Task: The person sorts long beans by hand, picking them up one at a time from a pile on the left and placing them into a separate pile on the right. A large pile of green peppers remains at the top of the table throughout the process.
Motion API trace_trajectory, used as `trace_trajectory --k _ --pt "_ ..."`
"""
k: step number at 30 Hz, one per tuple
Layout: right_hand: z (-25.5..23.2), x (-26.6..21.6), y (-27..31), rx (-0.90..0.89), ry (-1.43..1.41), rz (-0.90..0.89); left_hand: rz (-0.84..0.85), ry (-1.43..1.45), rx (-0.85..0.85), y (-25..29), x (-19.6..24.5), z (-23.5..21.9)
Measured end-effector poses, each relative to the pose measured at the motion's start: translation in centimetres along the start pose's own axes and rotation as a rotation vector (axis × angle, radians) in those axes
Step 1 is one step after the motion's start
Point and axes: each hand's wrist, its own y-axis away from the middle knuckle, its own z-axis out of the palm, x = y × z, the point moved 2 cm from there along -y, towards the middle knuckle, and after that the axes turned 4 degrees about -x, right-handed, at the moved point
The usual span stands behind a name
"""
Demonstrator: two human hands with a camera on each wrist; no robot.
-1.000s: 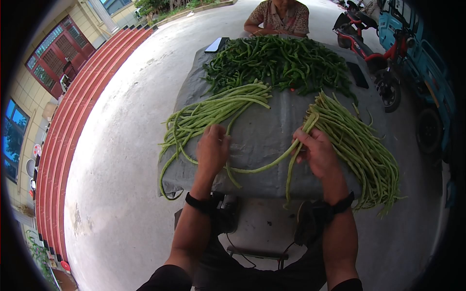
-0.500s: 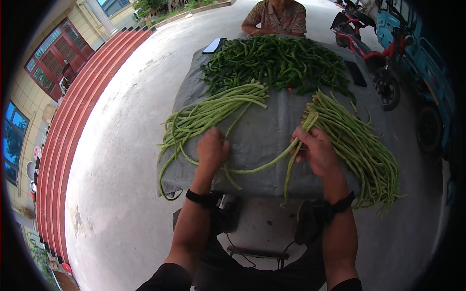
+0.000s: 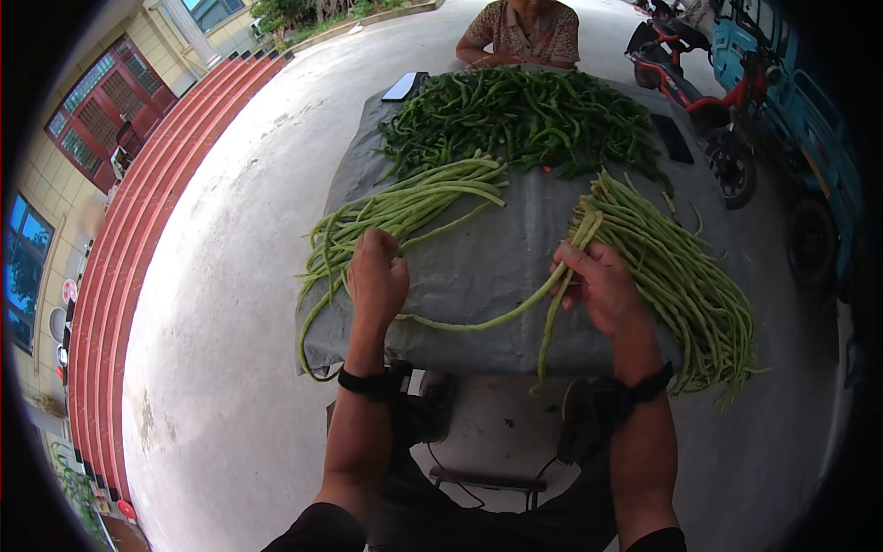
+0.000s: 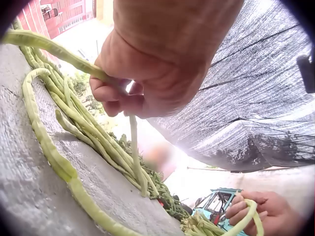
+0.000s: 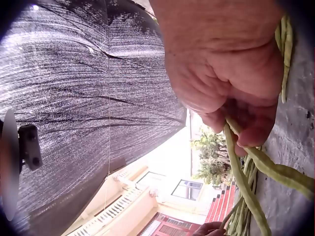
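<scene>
My left hand (image 3: 375, 281) is over the near edge of the looser pile of long green beans (image 3: 414, 204); in the left wrist view its curled fingers (image 4: 114, 93) pinch one long bean (image 4: 54, 49). Beside the denser bean bundle (image 3: 676, 276), my right hand (image 3: 602, 290) pinches beans between thumb and fingers. From it one bean (image 3: 497, 320) curves left across the cloth and another hangs toward the near edge. In the right wrist view two bean lengths (image 5: 243, 184) come out from under the fingertips.
Green peppers (image 3: 524, 120) are heaped at the far side of the grey-covered table (image 3: 460, 267), a phone (image 3: 399, 87) at their left and a dark one (image 3: 672, 138) at their right. A person (image 3: 524, 37) sits behind. Red steps stand left; a red bike (image 3: 690, 87) and blue vehicle stand right.
My left hand has moved left and slightly up, bringing a bean along toward the left pile. The right hand has stayed in place with its beans.
</scene>
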Motion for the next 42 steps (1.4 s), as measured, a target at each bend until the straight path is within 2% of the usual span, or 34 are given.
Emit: trace_trajectory --k 3,9,12,15,18,21,24,27,33,42 --pt "0.1 0.0 0.0 -0.005 0.000 0.002 -0.002 0.005 0.041 0.1 0.9 -1.0" --pt "0.2 0.3 -0.1 -0.042 0.001 0.012 -0.033 -0.022 -0.168 0.5 2.2 -1.4" --pt "0.4 0.6 -0.3 -0.049 -0.003 0.028 0.022 0.049 -0.187 0.4 1.0 -0.4" --pt "0.5 0.8 -0.4 -0.062 0.003 0.038 0.024 0.145 -0.293 0.6 0.3 0.3" --pt "0.7 0.7 -0.3 -0.070 -0.004 0.041 -0.113 0.460 -0.481 0.6 -0.1 0.7" --pt "0.6 1.0 -0.4 -0.072 -0.017 0.050 -0.124 0.695 -0.572 0.7 0.9 0.1" --pt "0.8 1.1 -0.3 -0.067 -0.027 0.051 -0.101 0.734 -0.680 0.9 2.7 -1.0" --pt "1.0 1.2 -0.4 -0.052 -0.019 0.077 -0.075 0.916 -0.730 1.4 3.3 -0.6" --pt "1.1 1.6 -0.7 -0.022 -0.036 0.100 -0.037 1.025 -0.800 2.1 4.8 -0.6" --pt "1.0 1.4 -0.9 -0.005 -0.151 0.009 0.025 0.922 -0.880 2.6 5.1 -0.4"
